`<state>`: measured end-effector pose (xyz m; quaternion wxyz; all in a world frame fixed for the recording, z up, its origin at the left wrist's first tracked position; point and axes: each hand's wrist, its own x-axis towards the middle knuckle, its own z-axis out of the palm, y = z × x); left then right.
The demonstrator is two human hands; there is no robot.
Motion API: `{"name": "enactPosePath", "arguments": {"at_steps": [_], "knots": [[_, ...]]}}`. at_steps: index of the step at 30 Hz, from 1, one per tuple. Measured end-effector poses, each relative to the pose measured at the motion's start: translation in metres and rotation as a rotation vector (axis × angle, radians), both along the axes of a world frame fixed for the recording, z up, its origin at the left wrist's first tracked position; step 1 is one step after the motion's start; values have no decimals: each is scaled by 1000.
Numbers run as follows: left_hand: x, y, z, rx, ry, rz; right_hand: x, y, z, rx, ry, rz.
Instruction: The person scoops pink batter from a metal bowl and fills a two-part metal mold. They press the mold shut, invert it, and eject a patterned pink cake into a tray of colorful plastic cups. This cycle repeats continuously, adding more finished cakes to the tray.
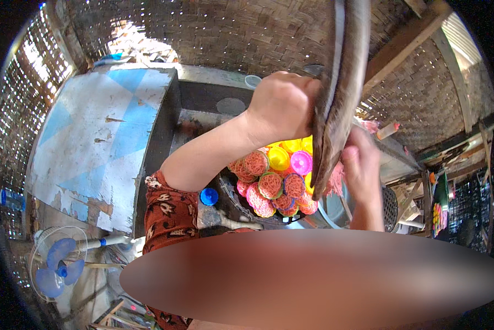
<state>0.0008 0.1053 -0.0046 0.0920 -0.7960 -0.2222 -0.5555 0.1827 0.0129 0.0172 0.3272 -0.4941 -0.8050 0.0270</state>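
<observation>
A long, dark, weathered wooden bar (348,60) with a groove along it slants down from the top edge, close to me. My left hand (288,104) is a closed fist against the bar's left side, its fingertips hidden behind the wood. Right of the bar, my right hand (361,162) is curled and partly smeared by motion; what it grips is hidden. Thin pink strands (335,184) hang beside it. Below my left forearm, a dark round tray (233,202) bears several nests of pink-orange strands (270,185) and small yellow moulds (279,158) and pink moulds (301,163).
A pale-blue basin (335,212) stands right of the tray. A blue cap-like object (208,196) lies to its left. A peeling blue-and-white board (101,143) fills the left side, with a fan (60,267) below it. Woven walls (230,38) surround the place; a bottle (388,130) lies at right.
</observation>
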Motion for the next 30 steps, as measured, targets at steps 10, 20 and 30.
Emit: {"name": "enactPosePath", "arguments": {"at_steps": [10,20,30], "knots": [[51,-56,51,-413,821,-266,-2,-75,56,608,-316,104],[73,-123,54,-250,964,-305,96,-168,36,58,553,-23],[79,-103,29,-1434,18,-1389,191,-189,5,1039,1373,71]]}}
